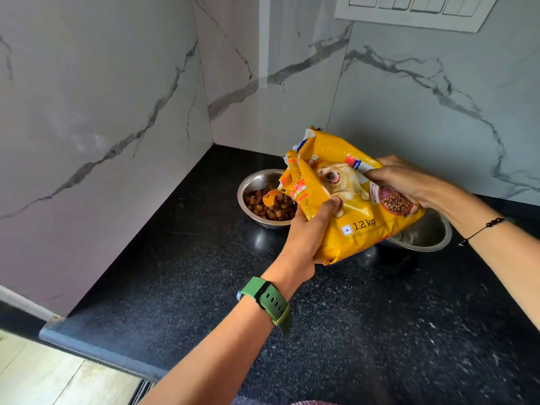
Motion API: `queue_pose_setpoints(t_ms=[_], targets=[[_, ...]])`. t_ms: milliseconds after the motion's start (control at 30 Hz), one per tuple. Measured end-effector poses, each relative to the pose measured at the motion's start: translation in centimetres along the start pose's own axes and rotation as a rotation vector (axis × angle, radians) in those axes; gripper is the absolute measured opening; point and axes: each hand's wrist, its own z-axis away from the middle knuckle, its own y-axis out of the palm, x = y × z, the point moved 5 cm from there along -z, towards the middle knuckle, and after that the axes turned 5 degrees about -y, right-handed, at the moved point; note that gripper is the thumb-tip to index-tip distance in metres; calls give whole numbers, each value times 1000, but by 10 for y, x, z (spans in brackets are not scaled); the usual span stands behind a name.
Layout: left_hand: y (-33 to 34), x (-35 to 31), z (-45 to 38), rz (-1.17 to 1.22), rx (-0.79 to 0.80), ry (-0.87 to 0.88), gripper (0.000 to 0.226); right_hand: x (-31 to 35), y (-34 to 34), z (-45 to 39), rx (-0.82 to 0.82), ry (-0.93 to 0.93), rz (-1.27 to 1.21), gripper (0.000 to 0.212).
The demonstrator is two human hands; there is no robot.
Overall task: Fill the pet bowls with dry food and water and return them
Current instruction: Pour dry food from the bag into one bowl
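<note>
A yellow dry-food bag (362, 217) with a dog picture is tilted leftward above the counter, its torn mouth over a steel bowl (257, 182). That bowl holds brown kibble (270, 207). My left hand (309, 232) grips the bag's lower front edge near its mouth. The bag's upper right part is held by my right hand (400, 179). A second steel bowl (423, 233) stands to the right, mostly hidden under the bag; its contents are not visible.
Both bowls sit on a black speckled counter (350, 331) in a corner of marble-look wall tiles (117, 112). A switch panel (415, 10) is high on the back wall. The counter's front-left edge (96, 350) drops to a light floor.
</note>
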Motion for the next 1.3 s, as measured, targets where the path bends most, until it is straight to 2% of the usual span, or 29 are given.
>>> queue_pose_setpoints(t_ms=[233, 333, 500, 667, 833, 1067, 1167, 1300], targets=[[-2, -5, -3, -36, -26, 58, 50, 5, -3, 2, -42, -41, -56, 17], [-1, -4, -2, -17, -6, 5, 45, 3, -1, -2, -19, -13, 8, 15], [0, -4, 0, -21, -4, 11, 51, 3, 1, -1, 3, -9, 4, 15], [0, -9, -2, -54, -26, 68, 54, 8, -5, 0, -63, -57, -74, 18], [1, -11, 0, -37, 0, -11, 54, 8, -4, -2, -26, -36, 8, 18], [1, -14, -3, -81, -42, 90, 55, 9, -8, -2, -75, -75, -61, 15], [3, -12, 0, -42, -12, 35, 50, 10, -6, -3, -22, -30, 31, 18], [5, -11, 3, -36, 4, 26, 51, 9, -6, -1, -22, -39, 28, 19]])
